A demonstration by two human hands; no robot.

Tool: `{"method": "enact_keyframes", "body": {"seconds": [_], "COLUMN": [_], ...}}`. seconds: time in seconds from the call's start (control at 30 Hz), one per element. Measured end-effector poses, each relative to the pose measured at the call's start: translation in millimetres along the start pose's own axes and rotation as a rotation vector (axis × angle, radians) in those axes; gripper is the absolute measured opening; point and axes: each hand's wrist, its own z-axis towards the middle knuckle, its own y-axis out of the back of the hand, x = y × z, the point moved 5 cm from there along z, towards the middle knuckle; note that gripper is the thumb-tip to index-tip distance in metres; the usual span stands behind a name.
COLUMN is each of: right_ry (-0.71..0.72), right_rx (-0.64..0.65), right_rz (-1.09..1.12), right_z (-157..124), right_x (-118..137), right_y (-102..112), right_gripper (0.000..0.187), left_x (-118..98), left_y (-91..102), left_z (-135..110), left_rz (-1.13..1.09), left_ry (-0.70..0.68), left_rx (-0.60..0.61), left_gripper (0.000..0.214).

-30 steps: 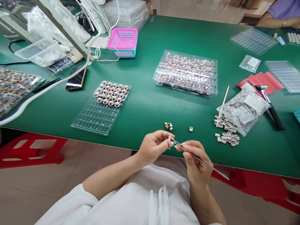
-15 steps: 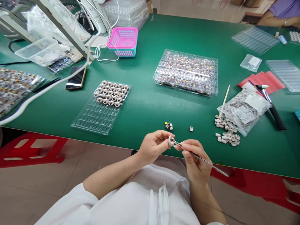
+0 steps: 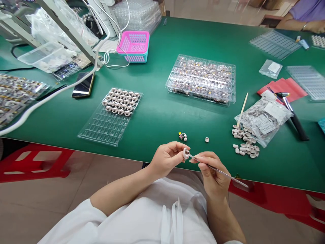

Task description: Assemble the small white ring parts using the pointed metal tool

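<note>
Between the thumb and fingertips of my left hand (image 3: 167, 157) is a pale earbud shell (image 3: 185, 154), its open side turned to the right. My right hand (image 3: 213, 171) pinches slim metal tweezers (image 3: 223, 173), whose tip reaches into the shell's opening. What the tip touches inside is too small to make out. Just beyond my hands, a small earbud part with a yellow tab (image 3: 182, 136) and a single pale cap (image 3: 207, 139) lie on the green table (image 3: 152, 125). To the left, a clear tray (image 3: 101, 127) holds rows of similar shells in its far part.
Stacked clear trays full of parts (image 3: 201, 79) stand ahead. On the right are loose pale caps (image 3: 245, 149), a plastic bag of caps (image 3: 264, 117), a wooden stick (image 3: 243, 108) and a black-handled tool (image 3: 299, 127). A pink basket (image 3: 133, 42), phone (image 3: 83, 84) and white cable occupy the left.
The tweezers tilt very slightly differently at the shell's opening. Both hands stay almost in place, and the whole view shifts a little.
</note>
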Motion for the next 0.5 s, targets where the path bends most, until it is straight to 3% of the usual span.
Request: {"method": "enact_keyframes", "body": {"seconds": [0.13,0.23,0.5], "right_ry": [0.068,0.038,-0.116], "right_rx": [-0.06,-0.083,0.076], "right_rz": [0.029,0.025,0.002], "right_z": [7,10,3], "right_x": [11,14,2], "right_y": [5,10,-2], "right_gripper": [0.02,0.024,0.025], "left_x": [3,7,8], "left_y": [1.4,3.9,1.2], "left_z": [5,9,13], "left_rz": [-0.093,-0.191,-0.311], "left_ry": [0.076,0.16,0.227], "left_rx": [0.022,0.049,0.08], "left_gripper": [0.025,0.022,0.013]}}
